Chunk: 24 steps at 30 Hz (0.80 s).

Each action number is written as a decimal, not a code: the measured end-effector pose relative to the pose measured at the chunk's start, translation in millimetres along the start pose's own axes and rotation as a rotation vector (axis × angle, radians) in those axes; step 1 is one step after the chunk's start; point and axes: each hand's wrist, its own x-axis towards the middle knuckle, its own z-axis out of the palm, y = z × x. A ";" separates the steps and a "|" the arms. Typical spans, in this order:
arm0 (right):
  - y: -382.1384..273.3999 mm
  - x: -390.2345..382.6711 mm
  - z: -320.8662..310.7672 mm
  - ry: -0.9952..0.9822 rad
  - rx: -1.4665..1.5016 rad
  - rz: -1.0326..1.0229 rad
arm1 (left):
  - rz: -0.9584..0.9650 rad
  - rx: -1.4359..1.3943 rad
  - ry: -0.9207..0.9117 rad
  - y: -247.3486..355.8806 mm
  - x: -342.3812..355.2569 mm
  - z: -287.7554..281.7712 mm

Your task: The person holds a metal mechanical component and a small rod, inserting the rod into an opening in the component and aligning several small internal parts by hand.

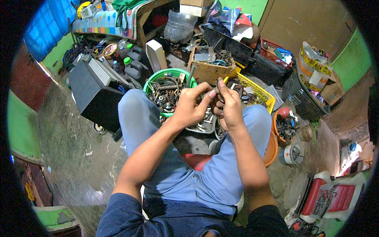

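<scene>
My left hand (192, 106) and my right hand (229, 107) meet between my raised knees, above the tubs of parts. Both have their fingers bent and pinched together around a small dark piece (219, 81); its kind is not clear, and the fingers cover most of it. A thin grey rod (192, 73) rises just behind my left hand, and I cannot tell whether it is held. Behind that hand is a green basin (148, 81) full of mixed metal parts. Below both hands a pale tray (211, 129) holds shiny metal pieces. Beyond my right hand lies a yellow perforated basket (263, 91) of parts.
A cardboard box (209, 70) of cables stands farther back. On the left is a black box-like case (92, 94) near dark bottles with green caps (128, 61). To the right are an orange bucket (278, 138), a white tub (291, 154) and a black crate (302, 98).
</scene>
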 end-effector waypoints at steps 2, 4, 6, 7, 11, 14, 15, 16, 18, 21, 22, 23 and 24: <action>6.8 3.3 -6.5 -0.082 0.067 0.020 | -0.036 0.009 0.075 1.8 5.1 -0.5; 6.5 2.8 -6.0 -0.040 0.055 0.043 | 0.001 0.057 0.016 2.3 2.0 0.8; 4.3 5.7 -2.7 0.056 0.065 0.074 | 0.050 0.044 -0.010 2.3 -1.3 4.0; 2.6 5.6 -0.6 0.105 0.069 0.090 | 0.044 0.044 -0.012 2.1 -0.8 3.5; 0.0 3.5 4.3 0.123 0.112 0.102 | 0.032 0.026 0.021 1.5 0.6 5.6; 4.7 6.0 -6.0 0.023 0.132 0.105 | -0.019 0.039 0.026 4.4 1.4 7.3; 4.3 5.5 -8.4 0.033 0.130 0.110 | -0.026 0.069 0.028 4.3 1.8 8.2; 2.6 4.7 -7.3 0.038 0.130 0.115 | -0.035 0.103 0.033 4.2 1.9 7.9; 2.5 5.6 -4.7 0.035 0.145 0.122 | 0.089 0.105 0.066 -1.5 0.3 9.3; 5.1 6.5 -8.8 0.021 0.172 0.123 | 0.030 0.130 0.110 -3.3 5.1 8.5; 5.5 6.5 -8.2 0.006 0.175 0.123 | 0.021 0.116 0.098 0.3 6.4 5.9; 4.9 6.4 -6.5 -0.008 0.178 0.123 | 0.068 0.116 0.074 0.3 4.2 7.6; 1.4 5.2 -5.3 0.039 0.118 0.089 | 0.114 0.116 0.051 0.4 0.1 11.8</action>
